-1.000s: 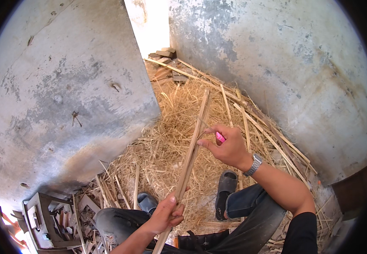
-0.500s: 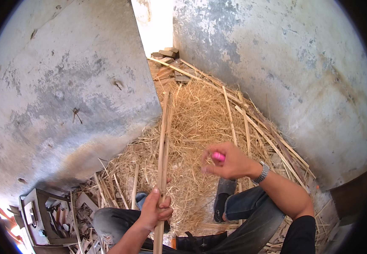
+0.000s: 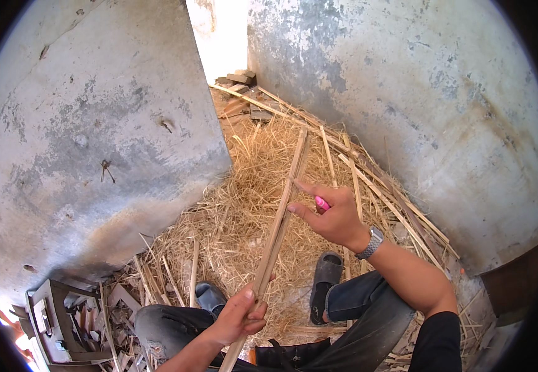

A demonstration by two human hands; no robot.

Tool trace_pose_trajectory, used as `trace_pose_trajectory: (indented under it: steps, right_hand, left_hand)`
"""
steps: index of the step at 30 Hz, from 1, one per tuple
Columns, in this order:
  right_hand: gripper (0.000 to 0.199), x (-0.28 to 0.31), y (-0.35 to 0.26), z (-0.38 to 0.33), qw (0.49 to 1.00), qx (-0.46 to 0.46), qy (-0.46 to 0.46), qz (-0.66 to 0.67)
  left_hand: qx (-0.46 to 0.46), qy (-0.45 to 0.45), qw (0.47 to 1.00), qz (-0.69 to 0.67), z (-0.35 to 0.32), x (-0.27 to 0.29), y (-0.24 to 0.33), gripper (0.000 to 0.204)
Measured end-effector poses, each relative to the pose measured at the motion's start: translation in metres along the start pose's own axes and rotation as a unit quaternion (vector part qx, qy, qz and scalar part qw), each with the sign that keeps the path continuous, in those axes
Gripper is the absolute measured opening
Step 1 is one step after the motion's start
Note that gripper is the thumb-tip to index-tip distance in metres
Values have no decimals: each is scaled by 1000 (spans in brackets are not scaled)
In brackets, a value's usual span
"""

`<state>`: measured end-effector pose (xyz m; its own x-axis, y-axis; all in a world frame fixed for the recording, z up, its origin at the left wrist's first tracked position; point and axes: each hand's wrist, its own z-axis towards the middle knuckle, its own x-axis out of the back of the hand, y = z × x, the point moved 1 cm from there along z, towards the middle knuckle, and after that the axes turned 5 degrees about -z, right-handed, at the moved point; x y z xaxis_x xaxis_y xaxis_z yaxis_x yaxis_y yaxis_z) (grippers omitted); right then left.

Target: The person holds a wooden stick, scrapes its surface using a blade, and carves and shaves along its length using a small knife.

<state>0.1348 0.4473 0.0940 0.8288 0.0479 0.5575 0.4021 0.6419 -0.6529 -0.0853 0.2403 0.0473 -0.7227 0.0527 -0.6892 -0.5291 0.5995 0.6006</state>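
I hold a long bamboo strip [image 3: 279, 217] by its lower end in my clenched left hand [image 3: 241, 316]; it has swung back to slant up right. My right hand [image 3: 334, 214], gripping a pink-handled knife [image 3: 322, 203], has returned to its middle, ready to work. Straw [image 3: 244, 204] covers the floor between grey concrete walls [image 3: 95, 142].

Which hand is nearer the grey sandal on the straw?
Right. The right hand hangs just above the grey sandal, thumb on the long wooden strip. The left hand grips the strip's lower end, off to the sandal's left.
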Motion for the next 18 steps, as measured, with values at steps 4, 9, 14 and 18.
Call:
trace_pose_trajectory:
  steps: [4, 9, 14, 18]
  right_hand:
    - [39, -8, -7, -7, 999, 29, -7, -33]
    - [32, -17, -10, -6, 998, 60, 9, 7]
    - [27, -16, -7, -2, 996, -45, -63, 50]
    - [23, -10, -3, 4, 992, -41, -112, 43]
  left_hand:
    - [-8, 8, 1000, -1, -1, 2, -1, 72]
    - [-17, 14, 1000, 2, -2, 3, 1, 72]
    - [-21, 22, 999, 16, -2, 5, 2, 73]
    - [-15, 25, 999, 20, -3, 3, 3, 73]
